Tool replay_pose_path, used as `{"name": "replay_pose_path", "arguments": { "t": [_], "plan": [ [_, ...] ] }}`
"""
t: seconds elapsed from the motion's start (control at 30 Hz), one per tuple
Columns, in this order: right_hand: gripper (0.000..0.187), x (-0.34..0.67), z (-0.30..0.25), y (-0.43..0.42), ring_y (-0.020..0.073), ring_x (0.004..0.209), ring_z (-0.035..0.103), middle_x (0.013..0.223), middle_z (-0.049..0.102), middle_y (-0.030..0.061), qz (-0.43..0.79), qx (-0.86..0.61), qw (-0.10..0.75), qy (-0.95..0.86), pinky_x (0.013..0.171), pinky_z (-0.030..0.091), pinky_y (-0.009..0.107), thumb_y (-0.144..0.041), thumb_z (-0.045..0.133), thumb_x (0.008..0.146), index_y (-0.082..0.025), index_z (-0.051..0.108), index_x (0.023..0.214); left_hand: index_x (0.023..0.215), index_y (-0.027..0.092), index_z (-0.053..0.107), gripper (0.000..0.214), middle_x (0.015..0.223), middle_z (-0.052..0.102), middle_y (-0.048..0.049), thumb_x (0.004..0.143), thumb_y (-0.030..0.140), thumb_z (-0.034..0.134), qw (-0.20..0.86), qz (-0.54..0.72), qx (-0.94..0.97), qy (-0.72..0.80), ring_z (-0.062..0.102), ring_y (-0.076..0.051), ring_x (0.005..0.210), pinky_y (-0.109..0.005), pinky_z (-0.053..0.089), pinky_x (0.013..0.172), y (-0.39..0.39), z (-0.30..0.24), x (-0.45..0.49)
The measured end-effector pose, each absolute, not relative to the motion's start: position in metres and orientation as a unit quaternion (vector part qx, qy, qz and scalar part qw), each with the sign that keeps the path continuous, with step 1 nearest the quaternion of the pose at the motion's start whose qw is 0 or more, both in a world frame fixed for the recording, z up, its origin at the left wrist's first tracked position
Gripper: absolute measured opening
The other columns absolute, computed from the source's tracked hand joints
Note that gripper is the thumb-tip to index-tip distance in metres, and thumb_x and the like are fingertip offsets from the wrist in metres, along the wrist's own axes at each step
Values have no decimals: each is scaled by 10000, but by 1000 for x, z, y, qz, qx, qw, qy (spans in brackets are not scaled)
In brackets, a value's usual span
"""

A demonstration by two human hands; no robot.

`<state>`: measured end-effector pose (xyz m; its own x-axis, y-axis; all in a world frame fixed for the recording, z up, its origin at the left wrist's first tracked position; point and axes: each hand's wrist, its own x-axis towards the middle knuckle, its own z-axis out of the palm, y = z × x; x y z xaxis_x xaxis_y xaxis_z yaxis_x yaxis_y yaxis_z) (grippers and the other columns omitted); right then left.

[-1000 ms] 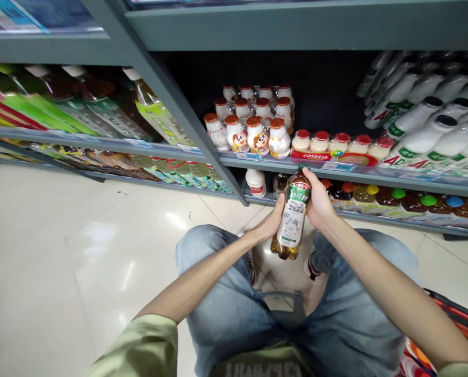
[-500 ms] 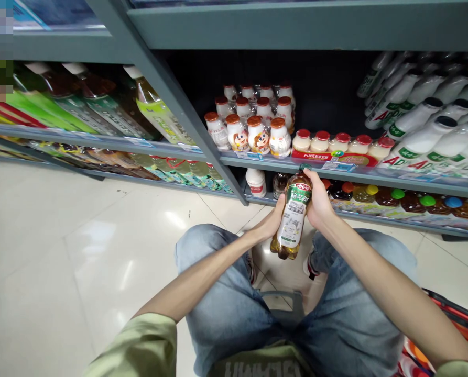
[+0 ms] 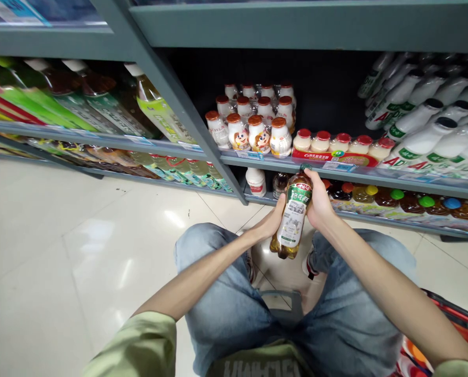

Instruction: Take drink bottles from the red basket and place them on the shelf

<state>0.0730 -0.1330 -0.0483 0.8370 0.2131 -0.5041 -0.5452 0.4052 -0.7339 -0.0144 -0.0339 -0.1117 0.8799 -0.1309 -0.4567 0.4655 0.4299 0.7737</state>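
Observation:
Between my two hands is a plastic drink bottle (image 3: 293,214) with amber liquid, a green and white label and a green cap. It tilts, cap toward the shelf and base toward me. My left hand (image 3: 272,217) grips its left side low down. My right hand (image 3: 318,199) is closed round its upper right side, near the cap. Just beyond the bottle's cap, red-capped small bottles (image 3: 341,144) stand in a red pack on the shelf. A white bottle (image 3: 256,181) and a dark bottle (image 3: 281,183) stand on the bottom shelf, left of my hands.
Orange-capped white bottles (image 3: 259,133) sit on the middle shelf, with larger white bottles (image 3: 430,139) at right. Large tea bottles (image 3: 100,99) fill the left bay past a grey upright (image 3: 171,99). A red basket (image 3: 457,319) stands on the floor at my right.
My hands and the bottle hold almost the same position. The view has shifted very slightly.

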Motion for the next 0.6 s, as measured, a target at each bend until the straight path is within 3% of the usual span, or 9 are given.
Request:
{"name": "replay_pose_path", "arguments": {
  "t": [0.4, 0.6],
  "plan": [
    [289, 73, -50, -134, 198, 683, 679, 720, 683, -40, 233, -498, 822, 149, 634, 597, 342, -463, 764, 703, -253, 601, 817, 1313, 172, 680, 887, 1205, 752, -107, 889, 863, 320, 792, -138, 581, 123, 629, -270, 1218, -390, 429, 1108, -33, -114, -13],
    [275, 73, -49, -133, 191, 669, 667, 726, 698, -37, 231, -492, 824, 160, 611, 587, 333, -447, 772, 697, -252, 617, 814, 1317, 183, 674, 860, 1226, 747, -104, 880, 858, 369, 811, -152, 548, 135, 604, -274, 1267, -394, 407, 1135, -33, -117, -14]
  ]
}}
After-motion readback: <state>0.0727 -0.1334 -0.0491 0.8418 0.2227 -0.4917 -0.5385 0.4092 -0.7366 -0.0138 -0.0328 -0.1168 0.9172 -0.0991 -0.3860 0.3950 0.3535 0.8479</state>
